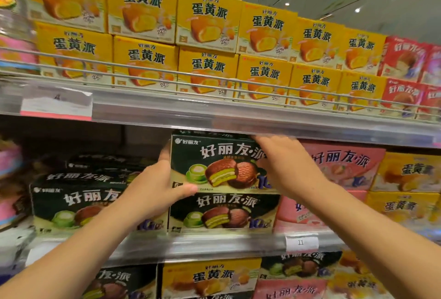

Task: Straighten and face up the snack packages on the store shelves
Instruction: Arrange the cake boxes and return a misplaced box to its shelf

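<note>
Squaring up the top green box (222, 162) on the middle shelf (214, 242) is the step you're in. It sits on a second green box (223, 211) at the shelf front, just under the upper shelf rail (238, 117), print facing out. Your left hand (152, 189) grips its left edge: thumb lies across the lower front face, other fingers wrap behind the box's left side, so I can't tell how they lie back there. Your right hand (279, 162) clamps the top right corner, fingers curled over the top edge and close together; motion blur hides the tips. Left of the box, a lower green stack (78, 205) stands one level short, with more green boxes set back behind it. Right of it, pink boxes (343, 167) touch or nearly touch its side. Judgement: the box looks nearly aligned with the one beneath. Next move calls for a small nudge flush to the front edge, then release without tipping it.
</note>
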`<state>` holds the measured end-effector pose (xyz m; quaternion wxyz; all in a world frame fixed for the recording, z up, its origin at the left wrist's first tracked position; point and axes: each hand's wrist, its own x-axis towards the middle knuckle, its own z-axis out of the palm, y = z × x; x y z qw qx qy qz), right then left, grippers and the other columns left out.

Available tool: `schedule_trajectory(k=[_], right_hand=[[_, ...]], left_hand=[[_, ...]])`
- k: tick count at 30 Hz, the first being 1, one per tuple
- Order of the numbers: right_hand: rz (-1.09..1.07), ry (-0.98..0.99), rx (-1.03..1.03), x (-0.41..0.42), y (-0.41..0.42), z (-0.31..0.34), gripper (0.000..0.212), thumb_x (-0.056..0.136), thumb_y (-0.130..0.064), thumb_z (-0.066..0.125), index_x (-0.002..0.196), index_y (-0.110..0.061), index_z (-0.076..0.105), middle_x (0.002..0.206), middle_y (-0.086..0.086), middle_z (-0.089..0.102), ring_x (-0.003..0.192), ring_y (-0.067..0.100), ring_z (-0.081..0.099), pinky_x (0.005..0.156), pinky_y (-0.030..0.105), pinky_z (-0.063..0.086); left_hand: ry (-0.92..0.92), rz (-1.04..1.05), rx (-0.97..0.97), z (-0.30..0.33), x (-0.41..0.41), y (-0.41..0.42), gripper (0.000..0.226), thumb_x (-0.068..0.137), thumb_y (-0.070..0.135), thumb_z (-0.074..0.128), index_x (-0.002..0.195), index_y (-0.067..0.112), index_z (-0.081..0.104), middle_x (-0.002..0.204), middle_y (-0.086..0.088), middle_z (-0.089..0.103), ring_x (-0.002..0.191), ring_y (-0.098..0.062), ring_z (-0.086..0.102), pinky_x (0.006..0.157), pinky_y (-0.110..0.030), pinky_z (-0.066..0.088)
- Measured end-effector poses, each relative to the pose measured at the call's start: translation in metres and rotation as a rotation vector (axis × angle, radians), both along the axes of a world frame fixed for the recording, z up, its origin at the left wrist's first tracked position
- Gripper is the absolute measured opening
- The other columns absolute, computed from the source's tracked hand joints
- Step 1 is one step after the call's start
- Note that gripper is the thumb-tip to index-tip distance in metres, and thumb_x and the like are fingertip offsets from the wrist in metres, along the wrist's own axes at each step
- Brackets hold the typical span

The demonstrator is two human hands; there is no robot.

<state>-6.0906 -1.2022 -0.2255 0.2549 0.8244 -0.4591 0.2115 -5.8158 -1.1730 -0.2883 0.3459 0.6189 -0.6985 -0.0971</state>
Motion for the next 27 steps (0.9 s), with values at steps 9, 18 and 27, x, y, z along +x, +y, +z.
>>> schedule_trajectory(k=[9,18,27], right_hand=[[0.041,0.003,-0.015,-0.005,-0.006,-0.008,0.079,0.081,-0.053,0.068,0.146,-0.019,0.036,0.133,0.004,0.057,0.123,0.027,0.051,0.109,0.044,0.032],[0.063,-0.044,-0.059,-0.003,-0.011,-0.017,0.080,0.079,-0.044,0.073,0.145,-0.017,0.038,0.136,0.007,0.056,0.126,0.031,0.049,0.112,0.047,0.028],[0.341,-0.205,-0.043,-0.012,0.007,-0.045,0.067,0.083,0.001,0.067,0.144,0.001,0.039,0.152,0.020,0.036,0.145,0.036,0.026,0.119,0.044,0.014]], left_hand=[[-0.154,0.053,0.081,0.006,-0.004,-0.011,0.115,0.069,0.064,0.072,0.154,0.022,0.006,0.125,0.001,0.062,0.106,-0.017,0.062,0.092,-0.035,0.051],[-0.155,0.083,0.074,0.001,-0.003,-0.018,0.113,0.072,0.060,0.073,0.155,0.023,0.007,0.135,0.004,0.057,0.110,-0.015,0.060,0.095,-0.033,0.049],[-0.186,0.329,-0.523,-0.062,-0.031,0.009,0.089,0.082,0.052,0.064,0.144,0.001,0.027,0.138,-0.026,0.043,0.128,-0.042,0.040,0.110,-0.054,0.027]])
